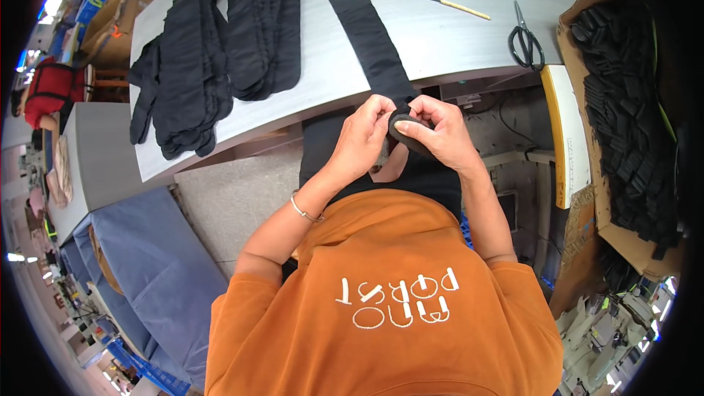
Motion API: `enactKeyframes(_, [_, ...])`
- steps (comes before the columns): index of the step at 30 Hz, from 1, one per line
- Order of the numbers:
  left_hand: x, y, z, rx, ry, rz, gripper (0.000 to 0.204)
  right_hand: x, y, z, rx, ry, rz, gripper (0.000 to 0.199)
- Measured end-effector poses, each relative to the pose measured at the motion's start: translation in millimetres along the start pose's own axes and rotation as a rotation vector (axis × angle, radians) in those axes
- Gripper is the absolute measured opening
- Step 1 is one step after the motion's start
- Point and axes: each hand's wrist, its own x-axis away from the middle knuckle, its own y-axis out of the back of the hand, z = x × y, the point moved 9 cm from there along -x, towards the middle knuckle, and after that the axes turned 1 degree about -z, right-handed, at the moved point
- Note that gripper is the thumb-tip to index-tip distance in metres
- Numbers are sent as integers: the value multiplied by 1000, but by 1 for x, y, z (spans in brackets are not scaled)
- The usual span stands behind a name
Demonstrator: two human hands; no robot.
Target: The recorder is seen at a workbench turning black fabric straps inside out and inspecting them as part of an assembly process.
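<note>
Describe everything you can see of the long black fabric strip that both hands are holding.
The fabric strip is black, matte and looks like thin cloth. It is long and narrow, with a squarely cut far end lying flat on the grey table. It runs toward the person, passes over the table edge and ends between the hands. The left hand and the right hand pinch its near end together with a small dark pad. How they join is hidden.

head cam | worn above, looks steeply down | close over hands | grey table beyond
</note>
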Motion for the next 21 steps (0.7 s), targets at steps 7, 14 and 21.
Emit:
enactKeyframes(7, [-3, 2, -13, -165, -243, -254, 7, -4, -1, -6, 43, 63, -255, 21])
enactKeyframes(14, [-5, -5, -17, -295, -378, -349, 7, 1, 7, 2, 310, 216, -494, 19])
enactKeyframes(21, [-33, -3, 27, 189, 65, 17, 14, 0, 19, 2, 344, 297, -318, 17])
